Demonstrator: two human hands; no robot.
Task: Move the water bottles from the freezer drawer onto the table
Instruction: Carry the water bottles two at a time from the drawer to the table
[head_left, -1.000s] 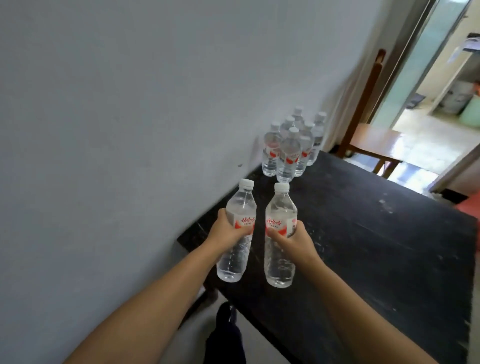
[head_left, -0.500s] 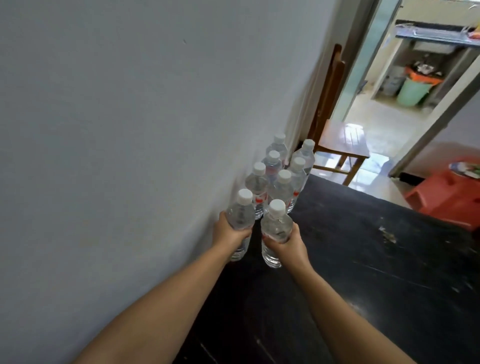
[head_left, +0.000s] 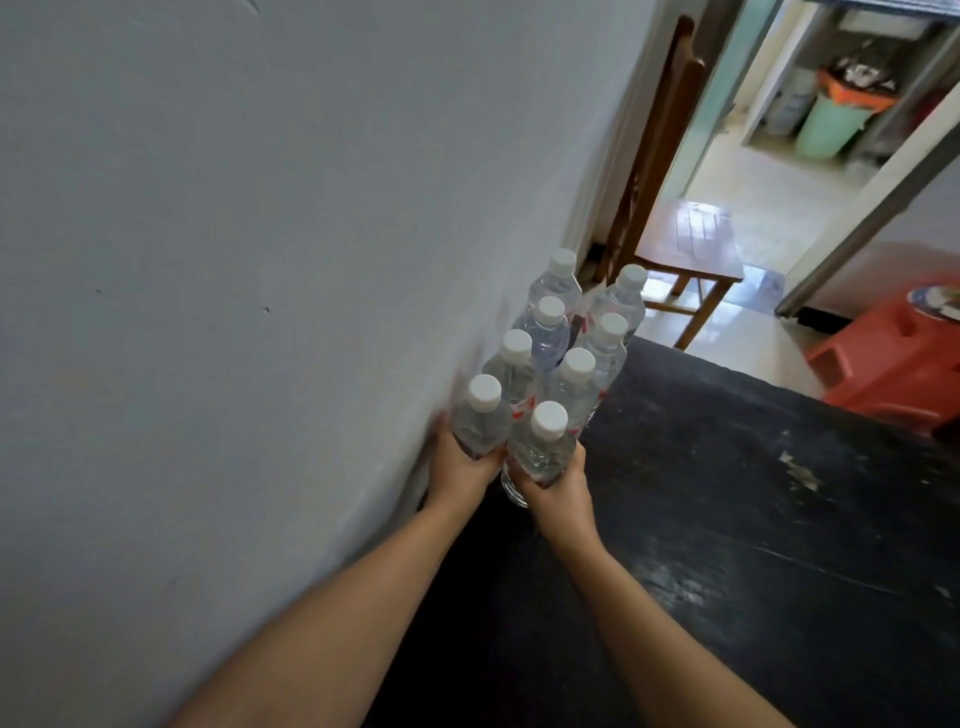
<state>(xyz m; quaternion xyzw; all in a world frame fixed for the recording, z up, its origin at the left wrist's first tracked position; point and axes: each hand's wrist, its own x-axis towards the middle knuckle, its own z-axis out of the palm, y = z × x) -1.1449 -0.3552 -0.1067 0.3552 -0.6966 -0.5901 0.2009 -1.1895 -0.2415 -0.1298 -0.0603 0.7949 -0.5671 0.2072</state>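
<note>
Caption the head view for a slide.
Both hands set two clear plastic water bottles beside six others on the black table.

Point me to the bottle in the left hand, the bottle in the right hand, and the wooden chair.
Left-hand bottle (head_left: 484, 391): head view, on its white cap.
Right-hand bottle (head_left: 549, 419): head view, on its white cap.
Wooden chair (head_left: 691, 240): head view, on the seat.

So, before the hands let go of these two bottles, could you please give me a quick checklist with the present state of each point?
1. Left hand grips the left bottle: ok.
2. Right hand grips the right bottle: ok.
3. Both bottles upright: ok.
4. Bottoms resting on the table: cannot tell, hidden by the hands.
5. Both placed right behind the six standing bottles, by the wall: ok.
6. Caps on both: ok.
</note>
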